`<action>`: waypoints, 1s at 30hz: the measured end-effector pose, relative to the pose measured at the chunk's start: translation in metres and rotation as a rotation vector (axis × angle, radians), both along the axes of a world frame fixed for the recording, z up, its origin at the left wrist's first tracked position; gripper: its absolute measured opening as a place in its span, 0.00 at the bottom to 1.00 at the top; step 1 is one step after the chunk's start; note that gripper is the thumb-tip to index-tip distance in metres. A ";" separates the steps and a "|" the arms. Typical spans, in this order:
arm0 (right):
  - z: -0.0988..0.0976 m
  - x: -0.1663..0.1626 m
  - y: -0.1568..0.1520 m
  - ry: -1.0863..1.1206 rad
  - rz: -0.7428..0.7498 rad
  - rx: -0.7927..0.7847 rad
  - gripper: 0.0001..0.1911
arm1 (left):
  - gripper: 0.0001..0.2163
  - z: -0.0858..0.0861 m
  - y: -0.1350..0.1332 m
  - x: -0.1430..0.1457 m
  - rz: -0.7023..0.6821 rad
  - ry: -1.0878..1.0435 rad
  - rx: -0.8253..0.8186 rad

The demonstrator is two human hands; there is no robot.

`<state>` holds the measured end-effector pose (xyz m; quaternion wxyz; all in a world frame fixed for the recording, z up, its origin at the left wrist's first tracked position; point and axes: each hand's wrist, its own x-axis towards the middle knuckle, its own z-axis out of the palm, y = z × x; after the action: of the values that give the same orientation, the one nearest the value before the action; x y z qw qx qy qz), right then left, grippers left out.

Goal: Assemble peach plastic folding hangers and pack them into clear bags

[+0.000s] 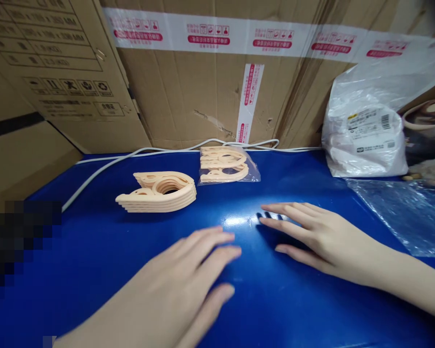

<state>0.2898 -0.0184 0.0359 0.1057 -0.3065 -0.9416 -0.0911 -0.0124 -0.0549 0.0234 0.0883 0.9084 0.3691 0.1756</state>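
Note:
My left hand (195, 273) is open over the blue tabletop (261, 309), fingers stretched out, holding nothing. To its right, my right hand (311, 232) is also open, with fingers apart and a shadow beneath them. Beyond my left hand lies a stack of peach-coloured plastic pieces that look like folded travel hangers (159, 200). A clear plastic bag (253, 171) behind it, a little to the right, has similar peach pieces (223, 159) in it. Neither hand touches the stack or the bag.
Cardboard boxes (188, 96) with printed tape wall off the back. A white cable (108, 174) runs along the table's rear and left. At the right stand a white plastic package (366, 140) with a label and a flat clear plastic sheet (402, 217).

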 end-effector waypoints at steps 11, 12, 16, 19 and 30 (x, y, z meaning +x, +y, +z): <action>-0.011 -0.013 0.035 0.087 0.131 -0.046 0.24 | 0.27 -0.014 0.060 0.023 -0.032 0.166 0.058; -0.008 -0.012 0.033 0.111 0.139 -0.050 0.22 | 0.27 -0.015 0.059 0.021 -0.034 0.153 0.044; -0.004 -0.006 0.030 0.095 0.092 -0.084 0.21 | 0.26 -0.016 0.060 0.015 -0.016 0.108 -0.024; -0.006 -0.003 0.032 0.026 0.029 -0.140 0.24 | 0.25 -0.017 0.062 0.015 -0.005 0.093 -0.048; -0.016 0.006 0.040 0.070 0.001 -0.331 0.31 | 0.24 -0.020 0.069 0.011 -0.018 0.040 -0.026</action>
<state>0.2954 0.0218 0.0203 0.0864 -0.3221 -0.9397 0.0758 -0.0010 0.0140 0.0033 0.0945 0.9136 0.3651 0.1519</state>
